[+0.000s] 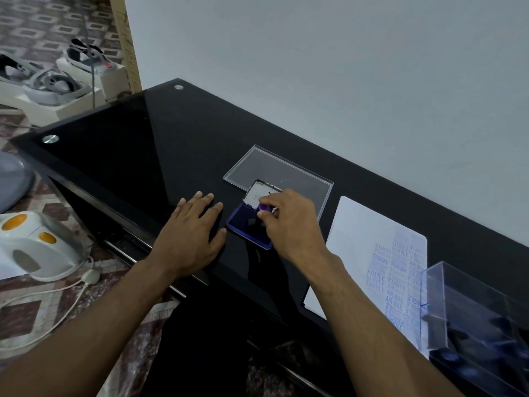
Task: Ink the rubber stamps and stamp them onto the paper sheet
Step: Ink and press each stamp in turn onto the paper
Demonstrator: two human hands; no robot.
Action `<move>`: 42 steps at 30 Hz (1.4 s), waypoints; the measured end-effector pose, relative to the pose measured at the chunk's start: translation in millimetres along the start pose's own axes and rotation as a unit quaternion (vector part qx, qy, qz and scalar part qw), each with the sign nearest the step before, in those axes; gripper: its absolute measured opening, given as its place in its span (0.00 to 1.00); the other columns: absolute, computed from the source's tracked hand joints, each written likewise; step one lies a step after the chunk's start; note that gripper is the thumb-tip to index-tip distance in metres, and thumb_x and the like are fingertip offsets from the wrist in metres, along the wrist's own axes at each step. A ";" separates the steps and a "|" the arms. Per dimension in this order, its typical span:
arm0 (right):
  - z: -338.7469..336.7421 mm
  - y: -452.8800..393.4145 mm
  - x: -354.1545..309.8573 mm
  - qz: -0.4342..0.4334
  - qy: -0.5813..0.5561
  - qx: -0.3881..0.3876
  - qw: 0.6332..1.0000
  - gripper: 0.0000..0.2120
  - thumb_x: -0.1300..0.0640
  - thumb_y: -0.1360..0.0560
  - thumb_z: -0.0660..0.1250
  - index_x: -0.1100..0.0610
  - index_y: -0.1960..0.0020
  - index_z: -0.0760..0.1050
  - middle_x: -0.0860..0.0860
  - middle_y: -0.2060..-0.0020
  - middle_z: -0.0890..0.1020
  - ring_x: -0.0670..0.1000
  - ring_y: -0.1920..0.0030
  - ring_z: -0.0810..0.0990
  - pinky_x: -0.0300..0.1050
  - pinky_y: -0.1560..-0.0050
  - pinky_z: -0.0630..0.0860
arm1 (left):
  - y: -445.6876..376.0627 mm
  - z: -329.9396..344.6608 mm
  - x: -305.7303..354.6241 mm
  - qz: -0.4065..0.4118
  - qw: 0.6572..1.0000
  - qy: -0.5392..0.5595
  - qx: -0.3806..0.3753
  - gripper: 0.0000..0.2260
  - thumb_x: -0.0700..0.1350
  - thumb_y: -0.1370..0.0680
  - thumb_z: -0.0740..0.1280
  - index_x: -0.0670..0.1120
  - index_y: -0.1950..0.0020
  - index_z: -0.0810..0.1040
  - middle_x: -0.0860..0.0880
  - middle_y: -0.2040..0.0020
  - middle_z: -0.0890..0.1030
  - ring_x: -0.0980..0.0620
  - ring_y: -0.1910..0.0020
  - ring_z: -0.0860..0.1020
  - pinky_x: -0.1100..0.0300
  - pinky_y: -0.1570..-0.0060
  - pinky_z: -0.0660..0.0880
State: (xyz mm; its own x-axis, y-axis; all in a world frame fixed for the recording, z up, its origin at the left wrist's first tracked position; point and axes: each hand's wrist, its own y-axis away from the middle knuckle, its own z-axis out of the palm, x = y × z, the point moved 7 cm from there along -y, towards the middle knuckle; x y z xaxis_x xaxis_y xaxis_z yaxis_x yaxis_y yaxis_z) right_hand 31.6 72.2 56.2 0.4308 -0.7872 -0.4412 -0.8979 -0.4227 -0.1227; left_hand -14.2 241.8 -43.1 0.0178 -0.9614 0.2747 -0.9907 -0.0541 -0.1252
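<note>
One rubber stamp (264, 208), purple-handled, is pinched in the right hand (289, 222); fingertips curl round its top and it sits at the far edge of the open ink pad (248, 229). Whether the stamp face touches the pad surface cannot be told; the hand covers the contact. Ink pad: blue tray, dark blue pad, hinged lid (260, 194) tilted up on the far side with pale inner face showing. Pad lies on the black glass tabletop (137, 144), near its front edge.

Left hand (191, 233): flat on the tabletop just left of the pad, fingers straight and spread, holding nothing; thumb tip close beside the tray's left corner.

Clear plastic lid (274, 170) lies flat behind the pad; the ink pad's raised lid overlaps its near edge.

Paper sheet (360, 233) lies right of the pad, apart from it, carrying many blue imprints in its right half: "SAMPLE", "AIR MAIL", "AMENDED" legible, others blurred.

Clear plastic box (469, 308) stands on the sheet's right end; dark, blue-topped stamps visible inside, count unclear.

Off the tabletop, left: white electric kettle (37, 245) with orange marks and a cord on the patterned floor (37, 308); white headsets (51, 81) on boxes farther back.
</note>
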 end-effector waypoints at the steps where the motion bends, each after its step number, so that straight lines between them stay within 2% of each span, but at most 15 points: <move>1: -4.4 2.6 2.7 0.007 -0.019 0.018 1.000 0.12 0.56 0.21 0.67 0.54 0.39 0.80 0.51 0.44 0.81 0.48 0.47 0.80 0.43 0.41 0.78 | -0.2 -2.2 0.9 0.000 1.000 0.011 0.008 0.35 0.66 0.23 0.46 0.49 0.21 0.63 0.46 0.20 0.61 0.46 0.19 0.53 0.45 0.21 0.50; 3: -16.0 9.5 9.8 0.030 -0.057 0.052 0.997 0.14 0.56 0.22 0.68 0.52 0.37 0.79 0.50 0.42 0.79 0.48 0.48 0.81 0.47 0.45 0.81 | -2.1 -7.8 7.1 0.003 0.999 0.026 0.023 0.35 0.65 0.23 0.47 0.48 0.21 0.63 0.45 0.21 0.62 0.46 0.20 0.55 0.45 0.21 0.51; 4: -22.1 13.7 13.7 0.034 -0.069 0.064 0.995 0.14 0.56 0.22 0.69 0.51 0.36 0.79 0.50 0.42 0.79 0.48 0.49 0.81 0.43 0.47 0.81 | -4.2 -10.8 12.8 0.008 0.999 0.029 0.027 0.34 0.65 0.22 0.48 0.47 0.21 0.63 0.45 0.21 0.63 0.46 0.20 0.55 0.45 0.21 0.51; 6: -34.8 22.7 20.7 0.028 -0.066 0.074 0.995 0.13 0.58 0.22 0.69 0.53 0.38 0.80 0.50 0.44 0.80 0.43 0.54 0.79 0.25 0.56 0.76 | -9.6 -16.1 29.2 0.023 0.999 0.035 0.033 0.33 0.64 0.22 0.49 0.47 0.21 0.63 0.45 0.21 0.63 0.46 0.20 0.55 0.45 0.21 0.52; 8: -48.2 33.2 29.6 0.031 -0.047 0.079 0.995 0.11 0.59 0.22 0.69 0.54 0.41 0.82 0.48 0.49 0.81 0.41 0.58 0.75 0.20 0.63 0.69 | -14.8 -19.2 49.9 0.041 0.998 0.041 0.036 0.32 0.63 0.21 0.50 0.47 0.22 0.64 0.45 0.22 0.64 0.46 0.20 0.56 0.46 0.21 0.53; 10: -60.2 43.3 43.4 0.046 -0.048 0.095 0.993 0.11 0.58 0.23 0.69 0.52 0.41 0.82 0.44 0.54 0.80 0.43 0.57 0.76 0.22 0.60 0.69 | -18.9 -18.1 72.3 0.061 0.997 0.039 0.034 0.32 0.63 0.21 0.50 0.47 0.22 0.64 0.45 0.22 0.65 0.45 0.21 0.57 0.46 0.21 0.52; 12: -69.1 52.8 60.1 0.065 -0.053 0.110 0.990 0.11 0.59 0.24 0.70 0.51 0.43 0.83 0.43 0.56 0.78 0.45 0.55 0.78 0.32 0.51 0.75 | -21.8 -14.9 94.8 0.081 0.996 0.037 0.033 0.31 0.62 0.21 0.51 0.47 0.23 0.65 0.45 0.23 0.65 0.45 0.21 0.58 0.47 0.21 0.53; 14: -76.4 62.3 79.6 0.097 -0.058 0.109 0.988 0.11 0.58 0.25 0.71 0.51 0.43 0.83 0.46 0.50 0.80 0.47 0.54 0.80 0.36 0.47 0.76 | -23.9 -12.3 116.7 0.096 0.994 0.043 0.031 0.29 0.61 0.20 0.53 0.48 0.23 0.65 0.46 0.23 0.66 0.45 0.22 0.60 0.46 0.22 0.58; 16: -83.0 72.0 99.1 0.128 -0.064 0.107 0.984 0.12 0.57 0.25 0.72 0.51 0.43 0.83 0.47 0.46 0.81 0.46 0.55 0.81 0.32 0.50 0.74 | -25.8 -9.3 137.5 0.110 0.992 0.056 0.025 0.27 0.59 0.19 0.57 0.49 0.23 0.65 0.46 0.24 0.66 0.45 0.22 0.60 0.45 0.24 0.61; 18: -90.2 80.7 115.6 0.144 -0.062 0.110 0.981 0.12 0.58 0.26 0.72 0.50 0.43 0.82 0.47 0.45 0.81 0.46 0.56 0.81 0.32 0.50 0.75 | -28.2 -3.3 157.1 0.124 0.990 0.064 0.014 0.27 0.58 0.18 0.59 0.49 0.22 0.64 0.45 0.22 0.64 0.45 0.21 0.57 0.46 0.23 0.58; 22: -108.4 95.9 145.6 0.169 -0.060 0.133 0.975 0.12 0.58 0.25 0.72 0.51 0.42 0.82 0.48 0.45 0.81 0.47 0.53 0.82 0.45 0.43 0.79 | -34.9 9.4 194.2 0.153 0.986 0.058 -0.010 0.29 0.60 0.19 0.53 0.49 0.21 0.61 0.46 0.20 0.60 0.46 0.19 0.52 0.47 0.21 0.52; 26: -124.6 107.8 174.7 0.193 -0.052 0.157 0.967 0.15 0.57 0.25 0.72 0.52 0.38 0.80 0.49 0.42 0.81 0.50 0.49 0.82 0.50 0.42 0.80 | -42.0 22.6 226.4 0.176 0.983 0.044 -0.019 0.31 0.61 0.20 0.50 0.48 0.20 0.62 0.45 0.20 0.60 0.45 0.19 0.52 0.48 0.21 0.48; 35: -137.2 104.0 216.9 0.179 0.003 0.166 0.970 0.09 0.57 0.23 0.70 0.55 0.44 0.82 0.50 0.49 0.79 0.48 0.54 0.79 0.40 0.49 0.79 | -71.5 57.3 261.8 0.182 0.981 0.034 -0.062 0.32 0.63 0.21 0.46 0.51 0.19 0.58 0.48 0.18 0.56 0.47 0.18 0.49 0.49 0.22 0.48; 39: -130.5 89.0 229.1 0.175 0.005 0.154 0.972 0.13 0.54 0.22 0.69 0.54 0.39 0.80 0.49 0.45 0.79 0.47 0.52 0.79 0.34 0.49 0.75 | -90.1 69.8 263.4 0.173 0.981 0.028 -0.079 0.33 0.64 0.22 0.46 0.52 0.19 0.58 0.49 0.18 0.55 0.46 0.18 0.49 0.49 0.23 0.46; 42: -125.6 77.0 234.6 0.171 0.001 0.151 0.974 0.15 0.54 0.22 0.69 0.53 0.36 0.79 0.48 0.43 0.79 0.46 0.49 0.78 0.33 0.47 0.72 | -101.8 77.3 266.0 0.180 0.980 0.023 -0.085 0.34 0.64 0.23 0.46 0.51 0.19 0.59 0.48 0.18 0.55 0.46 0.18 0.49 0.47 0.22 0.49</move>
State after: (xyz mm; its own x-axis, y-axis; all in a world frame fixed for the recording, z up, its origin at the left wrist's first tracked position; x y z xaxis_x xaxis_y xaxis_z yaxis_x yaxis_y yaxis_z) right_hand 74.9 -201.4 55.0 0.1029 -0.8592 -0.5012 -0.9743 0.0144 -0.2248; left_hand 101.8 -29.3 -31.0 -0.3396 -0.8964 0.2850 -0.9397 0.3363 -0.0619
